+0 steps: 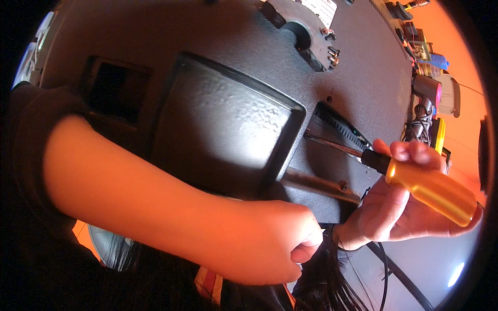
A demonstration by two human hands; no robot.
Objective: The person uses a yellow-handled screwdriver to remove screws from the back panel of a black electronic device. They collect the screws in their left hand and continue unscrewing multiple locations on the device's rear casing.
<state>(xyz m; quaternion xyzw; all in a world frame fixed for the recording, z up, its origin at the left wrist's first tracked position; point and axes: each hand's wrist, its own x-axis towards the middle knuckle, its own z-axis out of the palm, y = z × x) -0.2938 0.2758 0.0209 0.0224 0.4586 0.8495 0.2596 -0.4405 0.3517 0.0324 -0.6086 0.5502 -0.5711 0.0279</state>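
Note:
A wide black casing [233, 78] with a raised rectangular part lies in front of me; it looks like the back of a monitor or television. On the right, my right hand [399, 202] holds a screwdriver [436, 192] with an amber handle, thumb and fingers about it. Its metal shaft points left, the tip at or just above the casing beside a slotted vent [340, 124]; I cannot tell whether it touches a screw. My left forearm crosses the casing's near side. My left hand [290, 238] is curled into a fist near the bottom middle; whatever is inside it is hidden.
At the far side, several loose screws [332, 54] sit on a dark notched bracket [295, 26]. Along the right edge are a grey-and-pink tool [428, 90], a coiled dark cable [420, 124] and a blue item [440, 61]. Long dark hair [337, 274] hangs at the bottom.

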